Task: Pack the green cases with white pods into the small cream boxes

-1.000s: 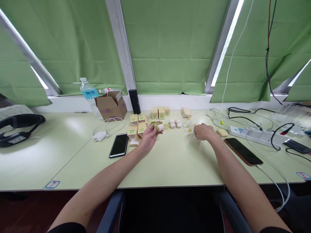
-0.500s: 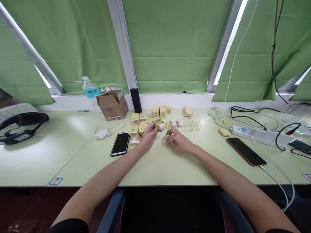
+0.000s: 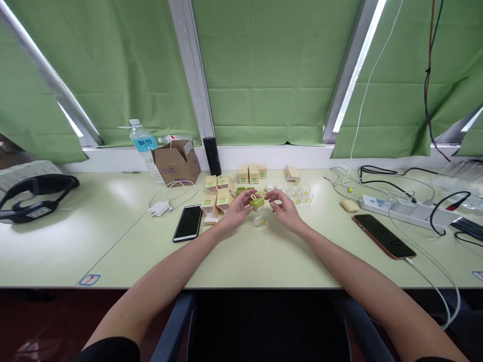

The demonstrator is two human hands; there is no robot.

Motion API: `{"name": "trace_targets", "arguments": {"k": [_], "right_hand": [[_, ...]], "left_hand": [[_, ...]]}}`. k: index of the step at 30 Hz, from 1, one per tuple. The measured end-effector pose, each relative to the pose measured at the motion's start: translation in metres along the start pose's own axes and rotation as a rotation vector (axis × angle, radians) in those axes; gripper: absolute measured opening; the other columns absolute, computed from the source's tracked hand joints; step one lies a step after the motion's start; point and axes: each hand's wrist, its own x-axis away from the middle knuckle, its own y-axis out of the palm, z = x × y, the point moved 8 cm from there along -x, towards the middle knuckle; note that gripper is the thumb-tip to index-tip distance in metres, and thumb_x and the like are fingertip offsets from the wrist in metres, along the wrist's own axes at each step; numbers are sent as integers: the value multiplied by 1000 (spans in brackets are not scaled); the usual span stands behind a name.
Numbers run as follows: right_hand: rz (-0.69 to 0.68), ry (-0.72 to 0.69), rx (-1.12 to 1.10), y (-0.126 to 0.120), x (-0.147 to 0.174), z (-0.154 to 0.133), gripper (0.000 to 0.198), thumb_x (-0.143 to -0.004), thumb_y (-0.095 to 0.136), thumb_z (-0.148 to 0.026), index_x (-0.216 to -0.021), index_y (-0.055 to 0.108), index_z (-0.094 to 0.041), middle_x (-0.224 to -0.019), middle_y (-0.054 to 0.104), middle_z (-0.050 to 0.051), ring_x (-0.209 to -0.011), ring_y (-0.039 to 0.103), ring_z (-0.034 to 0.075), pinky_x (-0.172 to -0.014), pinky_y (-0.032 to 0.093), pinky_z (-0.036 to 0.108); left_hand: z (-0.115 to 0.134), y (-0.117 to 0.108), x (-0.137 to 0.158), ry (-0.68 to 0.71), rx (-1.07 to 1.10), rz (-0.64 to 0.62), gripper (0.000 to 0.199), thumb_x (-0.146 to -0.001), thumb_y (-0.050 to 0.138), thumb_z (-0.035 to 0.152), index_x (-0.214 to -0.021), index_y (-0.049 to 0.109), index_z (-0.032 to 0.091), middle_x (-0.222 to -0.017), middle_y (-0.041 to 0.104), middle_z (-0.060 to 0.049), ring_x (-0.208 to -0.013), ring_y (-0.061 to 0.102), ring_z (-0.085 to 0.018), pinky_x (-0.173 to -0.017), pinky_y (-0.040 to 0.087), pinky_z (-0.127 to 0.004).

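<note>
My left hand (image 3: 237, 210) is closed on a small green case (image 3: 257, 203) that has a pale loop on top and a whitish lower part. The case is held above a small clear round container (image 3: 260, 219) standing on the table. To the right of the case is my right hand (image 3: 287, 213), its fingers curved and apart, with the tips close to the case and nothing visible between them. Behind my hands, pale pinkish-white pieces (image 3: 270, 187) and small green pieces (image 3: 240, 190) are partly hidden. Clear cups with yellow centres (image 3: 301, 195) stand behind the right hand.
Several small kraft boxes (image 3: 210, 204) are left of my hands, others (image 3: 253, 174) farther back. A black phone (image 3: 187, 223) lies left, another phone (image 3: 384, 236) right, by a power strip (image 3: 407, 210) with cables. A cardboard box (image 3: 176, 163) and water bottle (image 3: 146, 151) stand back left.
My right hand has let go of the clear container and risen beside the green case. My left hand has moved slightly right and turned the case so its loop shows.
</note>
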Motion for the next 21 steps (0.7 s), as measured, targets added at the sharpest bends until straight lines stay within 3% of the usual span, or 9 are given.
{"name": "trace_targets", "arguments": {"k": [7, 13, 21], "right_hand": [[-25, 70, -33, 3, -2, 10, 27, -92, 54, -30, -116, 62, -23, -110, 75, 9, -108, 68, 23, -72, 51, 32], [52, 165, -18, -8, -5, 25, 25, -89, 55, -32, -110, 64, -22, -100, 75, 7, -101, 68, 23, -77, 55, 36], [29, 179, -38, -4, -3, 29, 26, -87, 57, -33, -110, 64, -21, -95, 74, 6, -97, 68, 23, -78, 54, 37]], "left_hand": [[-8, 6, 4, -105, -8, -9, 51, -90, 76, 29, -137, 58, 25, -135, 63, -13, -137, 52, -28, -111, 43, -43], [-7, 11, 9, -145, -32, -53, 47, -91, 74, 27, -136, 60, 26, -133, 65, -13, -137, 52, -27, -109, 44, -42], [-11, 10, 11, -172, -101, -126, 46, -94, 70, 30, -138, 56, 27, -138, 63, -13, -134, 54, -26, -104, 44, -39]]}}
